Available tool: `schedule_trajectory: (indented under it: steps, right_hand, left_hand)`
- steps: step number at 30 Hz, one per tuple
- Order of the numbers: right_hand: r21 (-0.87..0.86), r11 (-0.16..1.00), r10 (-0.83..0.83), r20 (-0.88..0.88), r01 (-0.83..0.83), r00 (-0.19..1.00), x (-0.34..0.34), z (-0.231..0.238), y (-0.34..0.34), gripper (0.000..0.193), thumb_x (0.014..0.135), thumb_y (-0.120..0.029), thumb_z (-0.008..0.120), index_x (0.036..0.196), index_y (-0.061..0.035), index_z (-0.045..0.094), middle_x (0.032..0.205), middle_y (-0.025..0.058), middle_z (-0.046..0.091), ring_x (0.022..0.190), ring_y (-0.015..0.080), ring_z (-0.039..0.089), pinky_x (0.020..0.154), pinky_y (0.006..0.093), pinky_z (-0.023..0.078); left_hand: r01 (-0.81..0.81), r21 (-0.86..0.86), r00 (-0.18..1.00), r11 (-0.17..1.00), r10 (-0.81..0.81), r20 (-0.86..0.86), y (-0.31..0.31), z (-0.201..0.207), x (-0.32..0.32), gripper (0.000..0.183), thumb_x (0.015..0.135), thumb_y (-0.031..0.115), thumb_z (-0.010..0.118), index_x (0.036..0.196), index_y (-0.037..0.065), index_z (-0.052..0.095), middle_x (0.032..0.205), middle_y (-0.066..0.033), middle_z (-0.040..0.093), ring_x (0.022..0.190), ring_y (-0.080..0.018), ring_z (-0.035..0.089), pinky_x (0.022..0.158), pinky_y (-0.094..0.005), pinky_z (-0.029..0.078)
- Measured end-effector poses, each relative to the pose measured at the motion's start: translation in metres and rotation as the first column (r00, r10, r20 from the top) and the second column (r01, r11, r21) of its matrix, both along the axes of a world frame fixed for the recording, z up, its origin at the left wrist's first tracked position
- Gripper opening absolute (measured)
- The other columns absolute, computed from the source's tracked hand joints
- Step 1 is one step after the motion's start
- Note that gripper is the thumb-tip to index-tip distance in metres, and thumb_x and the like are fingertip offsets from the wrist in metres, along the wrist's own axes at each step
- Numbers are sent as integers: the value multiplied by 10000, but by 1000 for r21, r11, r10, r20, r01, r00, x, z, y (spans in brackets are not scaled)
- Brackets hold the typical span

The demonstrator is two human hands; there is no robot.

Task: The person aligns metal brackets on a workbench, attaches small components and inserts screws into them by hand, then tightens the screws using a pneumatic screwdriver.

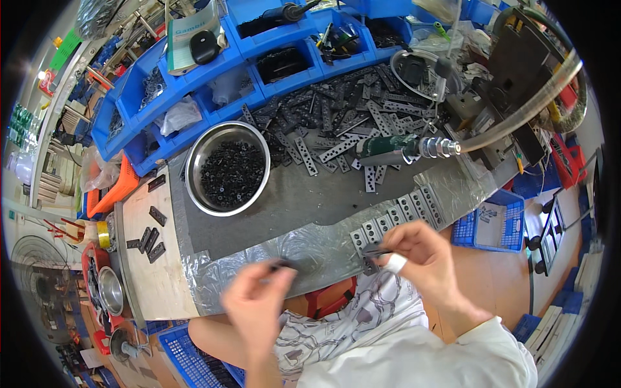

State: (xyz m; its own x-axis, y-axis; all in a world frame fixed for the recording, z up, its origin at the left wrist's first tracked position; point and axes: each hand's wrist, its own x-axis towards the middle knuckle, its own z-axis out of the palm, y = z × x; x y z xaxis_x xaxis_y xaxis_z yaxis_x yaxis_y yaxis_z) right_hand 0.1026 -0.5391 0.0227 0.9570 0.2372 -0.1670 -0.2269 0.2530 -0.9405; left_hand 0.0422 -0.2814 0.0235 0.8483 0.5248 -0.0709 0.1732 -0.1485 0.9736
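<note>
Dark grey, a small blocky part (pixel 372 250) sits pinched between thumb and fingertips of the right grip (pixel 424 258); white tape (pixel 394 263) wraps one finger. Left grip (pixel 254 294) blurred: thumb and fingers close on a small black piece (pixel 283 264), its shape too smeared to tell.

Just beyond the right grip: a slanting row of grey rectangular metal blocks with round holes (pixel 406 208). Cannot tell whether the held part touches the nearest block. Ahead of the left grip, well apart: a round steel bowl (pixel 193 178) of small black hardware (pixel 233 174). Farther beyond the right grip, a green-and-silver hand tool (pixel 388 149) on a clear hose.

Risks, as judged: both grips work near the surface's (pixel 304 200) near edge, so a loose fingertip pinch could drop a piece toward lap or floor. Tape may dull touch. A low right wrist could nudge the row askew.
</note>
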Motion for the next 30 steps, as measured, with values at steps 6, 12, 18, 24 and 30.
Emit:
schedule_trajectory:
  steps: [6, 12, 18, 24, 30]
  right_hand:
    - [-262, 963, 136, 284, -60, 949, -15, -27, 16, 210, 929, 14, 778, 1120, 8, 691, 1183, 84, 675, 1103, 176, 653, 992, 343, 523]
    - [-153, 981, 144, 145, -122, 979, -18, -37, -2, 308, 955, -52, 769, 1227, -12, 631, 1216, 96, 675, 1113, 199, 671, 993, 357, 546]
    - [-652, 755, 330, 461, 62, 824, 64, -15, -51, 292, 954, -132, 756, 1206, -17, 664, 1158, 149, 702, 1057, 288, 712, 927, 386, 573]
    - [-737, 419, 285, 661, 531, 694, 166, -55, -80, 286, 871, 6, 678, 1156, -11, 675, 1020, 201, 690, 985, 404, 686, 882, 463, 552]
    - [-805, 393, 330, 575, 445, 749, 179, -56, -103, 257, 855, 7, 671, 1110, 0, 639, 964, 208, 677, 904, 400, 685, 796, 467, 529]
  left_hand:
    - [165, -274, 975, 948, -115, 191, -78, -28, -11, 304, 836, -120, 824, 1117, -108, 708, 1092, -135, 724, 962, -192, 741, 861, -304, 625]
    - [250, -317, 961, 915, -196, 193, -89, -35, -6, 209, 917, -78, 768, 1120, -77, 723, 1079, -158, 747, 920, -186, 745, 795, -275, 610]
    - [174, 840, 785, 514, -588, 198, -25, -63, -7, 278, 820, 86, 861, 1072, 64, 745, 1113, -136, 788, 1028, -347, 774, 822, -407, 627]
    - [268, 803, 817, 533, -568, 104, -45, -87, -18, 430, 750, 232, 934, 1122, 111, 753, 1292, -108, 743, 1224, -345, 695, 1028, -483, 528]
    - [105, 809, 866, 578, -453, 211, 3, -52, 11, 154, 859, 60, 781, 1001, 88, 729, 1041, -97, 779, 887, -274, 739, 844, -405, 583]
